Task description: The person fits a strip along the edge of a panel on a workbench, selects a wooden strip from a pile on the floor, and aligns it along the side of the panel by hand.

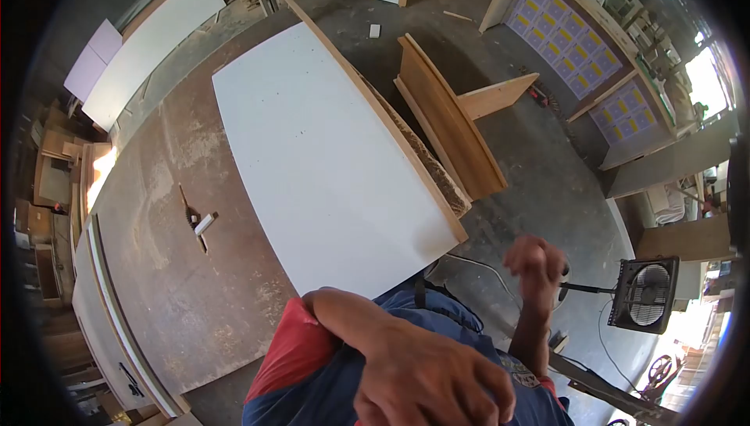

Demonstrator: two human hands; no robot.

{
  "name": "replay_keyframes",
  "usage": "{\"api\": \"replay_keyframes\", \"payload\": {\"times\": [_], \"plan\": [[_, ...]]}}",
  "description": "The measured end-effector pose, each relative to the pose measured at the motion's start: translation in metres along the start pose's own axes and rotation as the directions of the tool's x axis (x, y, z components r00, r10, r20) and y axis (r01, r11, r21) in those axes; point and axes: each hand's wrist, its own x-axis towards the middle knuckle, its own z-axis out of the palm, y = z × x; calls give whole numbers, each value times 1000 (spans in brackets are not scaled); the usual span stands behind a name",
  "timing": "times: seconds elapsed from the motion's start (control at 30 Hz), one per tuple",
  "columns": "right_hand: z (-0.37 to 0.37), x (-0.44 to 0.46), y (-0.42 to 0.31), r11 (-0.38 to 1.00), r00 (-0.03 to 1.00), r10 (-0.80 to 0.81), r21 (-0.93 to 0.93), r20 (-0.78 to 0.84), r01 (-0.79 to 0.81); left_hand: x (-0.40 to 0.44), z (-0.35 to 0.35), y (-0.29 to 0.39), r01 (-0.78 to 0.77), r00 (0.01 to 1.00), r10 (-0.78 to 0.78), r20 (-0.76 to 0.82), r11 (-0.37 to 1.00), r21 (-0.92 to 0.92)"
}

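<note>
My left hand is close to the camera in front of my body, back of the hand up. Its fingers are curled, and whatever lies under them is hidden. To the right, my right hand is raised above the floor in a fist; I cannot make out anything inside it. Neither hand touches the large white panel in front of me. A wooden strip runs along the panel's right edge. The panel lies flat on a worn brown worktable.
A slot in the worktable holds a small white piece. Beyond the panel, a brown wooden piece with a projecting board stands on the floor. A black fan is at right. Shelving with yellow-and-lilac sheets stands behind.
</note>
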Motion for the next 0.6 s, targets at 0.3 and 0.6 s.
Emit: {"api": "replay_keyframes", "payload": {"times": [0.3,0.6], "plan": [[18,10,-116,712,488,-701,549,519,439,16,10,-28,4,995,17,102,978,-207],[42,-2,-111,644,493,-753,641,436,417,14,1,-12,198,964,-145,221,950,-241]]}}
